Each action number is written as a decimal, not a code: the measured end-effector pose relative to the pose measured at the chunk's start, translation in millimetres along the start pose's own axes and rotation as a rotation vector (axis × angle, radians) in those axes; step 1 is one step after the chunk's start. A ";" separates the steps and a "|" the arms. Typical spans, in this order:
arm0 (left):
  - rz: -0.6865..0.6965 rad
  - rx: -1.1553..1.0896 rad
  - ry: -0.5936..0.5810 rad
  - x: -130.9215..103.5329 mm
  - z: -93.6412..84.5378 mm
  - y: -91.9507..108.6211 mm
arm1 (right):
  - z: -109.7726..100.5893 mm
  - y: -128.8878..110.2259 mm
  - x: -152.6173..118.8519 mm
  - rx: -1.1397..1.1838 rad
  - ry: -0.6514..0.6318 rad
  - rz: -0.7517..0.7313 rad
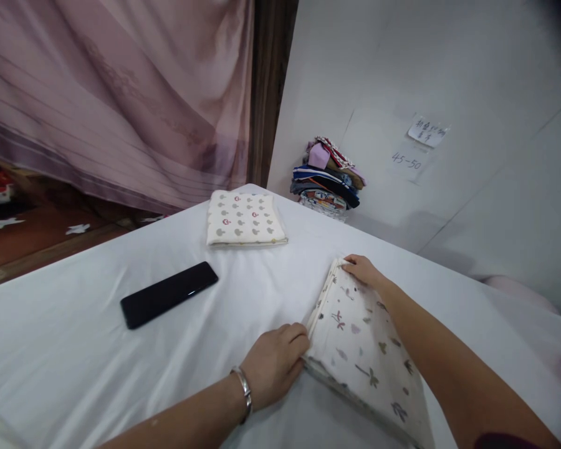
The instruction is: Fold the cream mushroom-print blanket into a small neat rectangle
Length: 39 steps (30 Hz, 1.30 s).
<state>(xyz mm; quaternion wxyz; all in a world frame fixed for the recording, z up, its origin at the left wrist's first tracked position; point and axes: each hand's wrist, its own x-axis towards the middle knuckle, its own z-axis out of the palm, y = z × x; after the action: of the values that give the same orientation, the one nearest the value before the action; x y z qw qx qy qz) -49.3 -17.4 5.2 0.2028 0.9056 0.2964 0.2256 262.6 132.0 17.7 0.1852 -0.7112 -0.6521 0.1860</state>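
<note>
A folded white cloth printed with small plants and leaves lies at the front right of the white-covered surface. My left hand, with a silver bracelet at the wrist, grips its near left corner between thumb and fingers. At the far corner, my right hand pinches the folded edge. Farther back sits a second folded cloth, white with grey and red mushroom-like prints, apart from both hands. A black phone rests to the left.
White sheeting covers the surface, wrinkled in places. A stack of folded clothes stands beyond the far edge against the grey-white wall, where paper notes are taped. A pink curtain hangs at the back left.
</note>
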 end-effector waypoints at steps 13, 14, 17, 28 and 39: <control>0.163 0.049 0.013 -1.5 10.2 -0.6 | 8.6 4.1 4.0 -0.018 0.038 0.006; 0.160 0.047 0.013 -1.7 12.3 -2.7 | 9.7 5.0 4.4 -0.025 0.047 0.007; 0.158 0.035 0.000 -2.9 16.6 -7.5 | 9.7 5.3 3.9 -0.059 0.052 -0.006; 0.133 0.053 -0.011 -1.9 13.6 -3.9 | 8.7 -2.7 -16.3 -0.291 0.015 -0.103; 0.116 0.002 -0.031 -2.1 8.6 2.3 | 41.4 -32.6 -72.5 -0.374 -0.087 -0.080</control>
<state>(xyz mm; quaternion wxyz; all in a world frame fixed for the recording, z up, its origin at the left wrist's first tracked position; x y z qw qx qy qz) -45.2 -22.4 -1.2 0.1930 0.9249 0.2403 0.2228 207.8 63.3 0.2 0.0286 -0.6980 -0.7105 0.0847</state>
